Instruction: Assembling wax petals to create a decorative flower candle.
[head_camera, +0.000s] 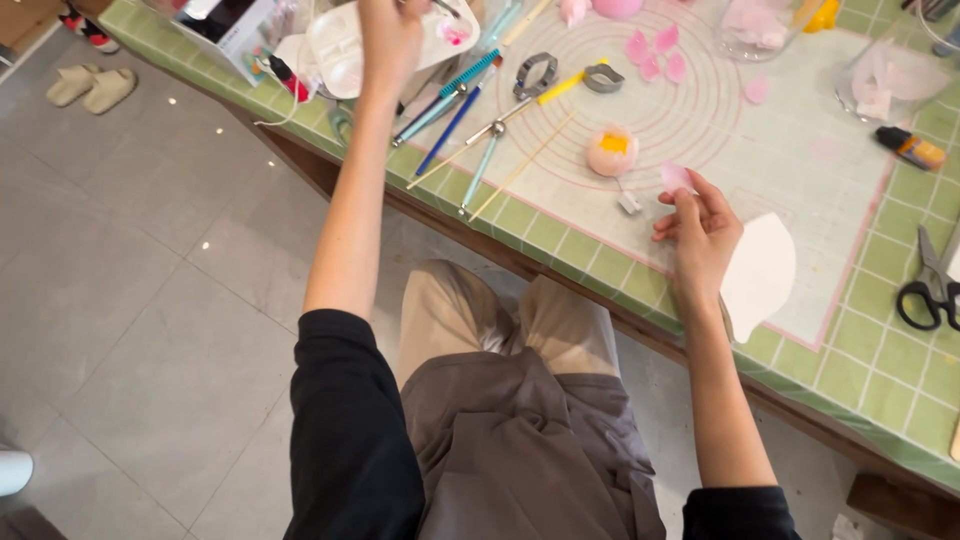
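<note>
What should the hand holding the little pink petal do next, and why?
Probably carry the pink petal over to the pink flower bud. The right hand pinches it close beside the bud, while the left hand reaches to the white palette.

A thin pale pink petal (676, 176) is being pinched upright between fingertips (686, 200), just above the mat's (800, 180) near edge. A white palette (345, 45), shallow-welled with a pink dab, is lying flat at the green tiled table's (880, 360) far left corner.
</note>
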